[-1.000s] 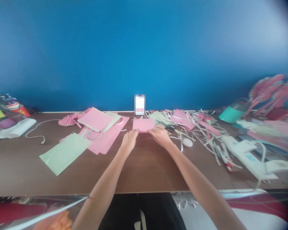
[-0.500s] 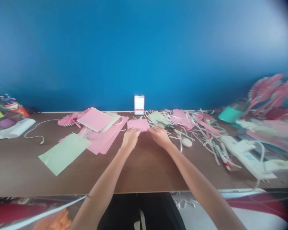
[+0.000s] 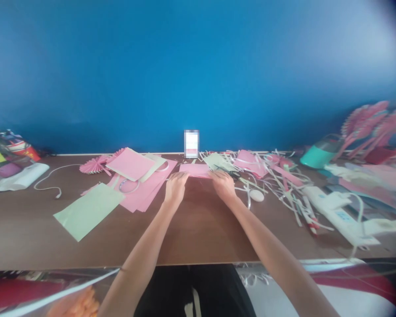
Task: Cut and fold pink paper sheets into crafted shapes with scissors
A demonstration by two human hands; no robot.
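Note:
A small sheet of pink paper [image 3: 195,170] lies between my hands at the middle of the table, its near edge looking folded. My left hand [image 3: 176,187] has its fingers closed at the paper's left end. At the right end, the fingers of my right hand [image 3: 223,185] curl closed on the same sheet. My fingertips are partly hidden behind the knuckles. Just behind the paper stands an upright phone [image 3: 192,144] with a blurred screen. Scissors [image 3: 229,172] lie beside my right hand among paper scraps.
Pink sheets [image 3: 145,193], a green sheet [image 3: 89,212] and a pleated pink fan [image 3: 94,165] lie left. To the right are tangled paper strips [image 3: 284,189], a white oval object [image 3: 256,195], pens [image 3: 308,215], a power strip [image 3: 341,215] and a teal container [image 3: 317,155].
My hands have moved apart along the pink paper, the left one leftward and the right one rightward. The sheet now shows as a shallower strip, slightly further right.

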